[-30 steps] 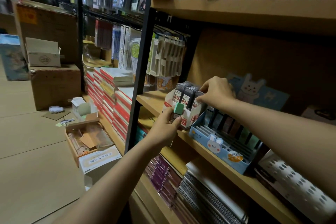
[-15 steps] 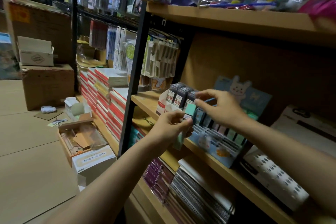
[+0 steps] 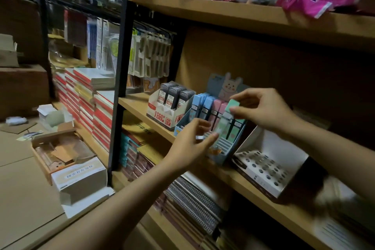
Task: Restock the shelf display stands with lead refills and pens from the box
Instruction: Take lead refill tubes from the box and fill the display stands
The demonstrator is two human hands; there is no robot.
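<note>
2 hands worked at the blue rabbit display stand (image 3: 220,157) on the middle wooden shelf (image 3: 261,186). The right hand (image 3: 265,110) pinched the top of a mint-green lead refill case (image 3: 230,116) between thumb and fingers, holding it upright at the right end of the row standing in the stand. The left hand (image 3: 191,143) hovered just in front of the stand's lower slots with its fingers loosely spread and released, gripping nothing that could be seen, its fingertips near the foot of the green case.

Beside the green case, to its left, stood 2 pink cases (image 3: 218,110) and 2 blue cases (image 3: 200,106), all upright in the same stand. Just left of that stand sat a white and red display box (image 3: 162,112) holding dark grey lead refill packs (image 3: 172,95). To the right of the blue stand was a white pen stand (image 3: 267,168) with rows of round holes.

On the floor at left lay an open cardboard box (image 3: 58,148), with a white carton (image 3: 80,176) against its near side. Stacked notebooks (image 3: 87,97) filled the neighbouring shelf unit.
</note>
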